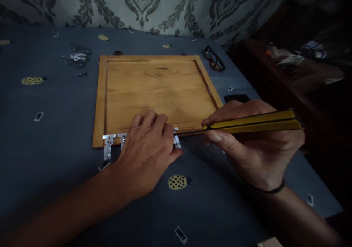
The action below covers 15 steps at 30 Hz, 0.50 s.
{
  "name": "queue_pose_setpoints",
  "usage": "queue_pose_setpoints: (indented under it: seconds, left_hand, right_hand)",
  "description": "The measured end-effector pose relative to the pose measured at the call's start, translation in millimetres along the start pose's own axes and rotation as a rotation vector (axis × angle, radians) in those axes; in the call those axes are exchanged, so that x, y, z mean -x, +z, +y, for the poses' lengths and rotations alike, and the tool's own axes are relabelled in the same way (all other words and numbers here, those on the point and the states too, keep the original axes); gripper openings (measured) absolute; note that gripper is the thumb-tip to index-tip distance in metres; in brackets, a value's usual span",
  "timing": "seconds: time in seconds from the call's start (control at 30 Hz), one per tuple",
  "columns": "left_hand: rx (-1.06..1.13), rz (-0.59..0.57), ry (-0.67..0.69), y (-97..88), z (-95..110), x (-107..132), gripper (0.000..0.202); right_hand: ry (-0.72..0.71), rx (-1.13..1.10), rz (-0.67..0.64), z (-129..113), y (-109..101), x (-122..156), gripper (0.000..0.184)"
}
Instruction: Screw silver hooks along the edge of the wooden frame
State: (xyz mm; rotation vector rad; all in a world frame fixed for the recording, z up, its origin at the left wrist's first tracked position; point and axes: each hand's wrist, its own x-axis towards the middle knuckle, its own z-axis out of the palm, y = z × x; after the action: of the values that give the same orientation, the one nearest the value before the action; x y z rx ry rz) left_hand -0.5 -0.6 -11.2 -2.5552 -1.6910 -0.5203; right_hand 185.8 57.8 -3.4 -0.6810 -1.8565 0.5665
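A framed wooden panel lies on the blue patterned cloth. Along its near edge sit small silver metal brackets; a screwed-on bracket shows fully at the left, and the one beside it is partly covered by my hand. My left hand rests over this edge with its fingers curled, its thumb and forefinger closed around another metal bracket. In my right hand is a screwdriver with a yellow and black handle, held almost level and pointing left along the edge. Its tip is hard to make out.
Black-framed glasses lie beyond the panel's right corner, with a dark flat object nearer me. At the back left are loose metal parts and a small screw-like piece. Dark furniture with clutter stands to the right.
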Motion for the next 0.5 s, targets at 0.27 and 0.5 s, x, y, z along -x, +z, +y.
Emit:
queue_pose_setpoints:
  seconds: [0.27, 0.5]
  left_hand:
    - [0.005, -0.009, -0.005, 1.0, -0.7, 1.1, 0.029]
    - [0.009, 0.006, 0.001, 0.7, -0.6, 0.7, 0.026]
  right_hand:
    - [0.188, -0.152, -0.111, -8.5, -8.5, -1.3, 0.023]
    - [0.029, -0.082, -0.124, -5.7, -10.7, -0.5, 0.014]
